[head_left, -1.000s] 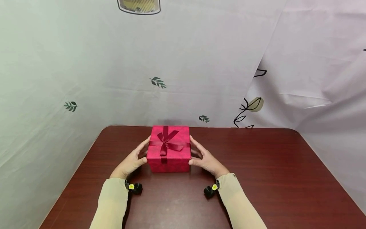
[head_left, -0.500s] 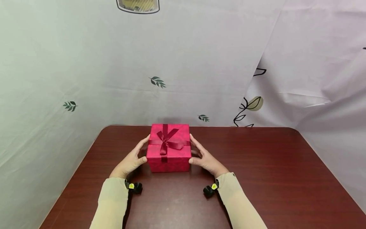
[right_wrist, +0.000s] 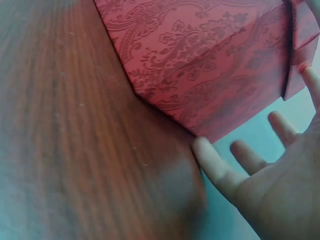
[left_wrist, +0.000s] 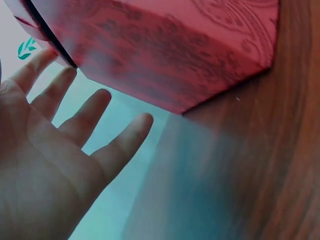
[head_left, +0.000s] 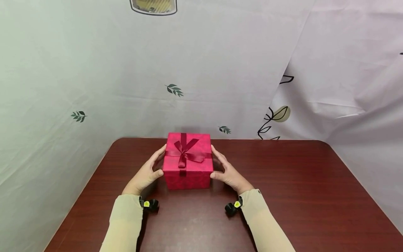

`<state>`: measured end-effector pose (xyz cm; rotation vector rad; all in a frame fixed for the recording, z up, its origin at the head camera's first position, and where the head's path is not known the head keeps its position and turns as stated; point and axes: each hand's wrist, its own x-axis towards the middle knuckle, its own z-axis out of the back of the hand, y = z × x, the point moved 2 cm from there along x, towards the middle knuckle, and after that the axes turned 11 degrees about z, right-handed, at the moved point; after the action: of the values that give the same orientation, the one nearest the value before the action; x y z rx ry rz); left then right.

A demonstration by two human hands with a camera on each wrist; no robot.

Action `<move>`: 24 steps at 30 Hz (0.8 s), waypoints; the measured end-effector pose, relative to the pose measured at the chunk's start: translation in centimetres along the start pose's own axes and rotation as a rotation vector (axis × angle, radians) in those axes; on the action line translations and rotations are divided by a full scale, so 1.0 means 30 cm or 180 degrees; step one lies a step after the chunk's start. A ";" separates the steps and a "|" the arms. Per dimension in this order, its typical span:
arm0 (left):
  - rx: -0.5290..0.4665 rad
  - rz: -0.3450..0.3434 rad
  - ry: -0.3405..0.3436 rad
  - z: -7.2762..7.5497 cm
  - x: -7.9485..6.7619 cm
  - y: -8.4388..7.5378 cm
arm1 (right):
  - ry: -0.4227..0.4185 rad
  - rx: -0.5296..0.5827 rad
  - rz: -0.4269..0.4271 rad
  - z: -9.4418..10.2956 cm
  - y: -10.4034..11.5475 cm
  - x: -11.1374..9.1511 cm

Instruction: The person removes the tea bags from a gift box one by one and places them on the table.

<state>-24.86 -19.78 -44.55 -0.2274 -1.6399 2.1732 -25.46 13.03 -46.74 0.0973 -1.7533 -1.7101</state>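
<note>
A red patterned gift box (head_left: pixel 189 183) stands near the table's back edge, with a dark red ribbon bow (head_left: pixel 185 154) on its lid (head_left: pixel 201 142). My left hand (head_left: pixel 143 176) touches the lid's left side, thumb by the near corner and index finger farther back. On the opposite side my right hand (head_left: pixel 233 176) presses the lid the same way. Both wrist views show the other fingers spread and fairly straight, beside the box wall (left_wrist: pixel 135 55). A dark line runs under the lid's edge (right_wrist: pixel 302 35) in the right wrist view. The box's inside is hidden.
A dark reddish-brown wooden table (head_left: pixel 299 196) extends on both sides of the box. Behind it hangs a pale cloth (head_left: pixel 201 70) with printed leaves. Small black devices (head_left: pixel 153 205) are strapped to both wrists, close above the table.
The lid's top has risen slightly in the head view while the box's bottom edge stays about put. Both hands have shifted slightly upward with the lid.
</note>
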 end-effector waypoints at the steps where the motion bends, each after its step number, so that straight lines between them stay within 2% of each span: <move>1: 0.0015 -0.0060 -0.0027 0.001 0.001 -0.006 | -0.0023 -0.0020 0.0061 0.001 0.005 0.003; 4: 0.0051 -0.0223 -0.0076 0.002 0.004 -0.024 | -0.0066 0.0000 0.0240 0.003 0.017 0.011; 8: 0.0005 -0.0405 -0.0131 0.001 0.009 -0.044 | -0.0107 0.0084 0.0326 0.001 0.033 0.016; 14: -0.0330 -0.0596 -0.0203 -0.008 0.009 -0.079 | -0.0209 0.0068 0.0515 -0.009 0.065 0.022; 20: -0.0485 -0.0856 -0.0348 -0.018 0.010 -0.116 | -0.0471 -0.0167 0.0736 -0.034 0.104 0.028; 24: -0.0422 -0.0866 -0.0432 -0.026 0.007 -0.144 | -0.0694 -0.0198 0.0870 -0.047 0.128 0.031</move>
<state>-23.80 -18.03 -40.65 0.1041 -1.7754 1.9151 -23.96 11.87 -43.01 -0.3533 -1.7712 -1.6186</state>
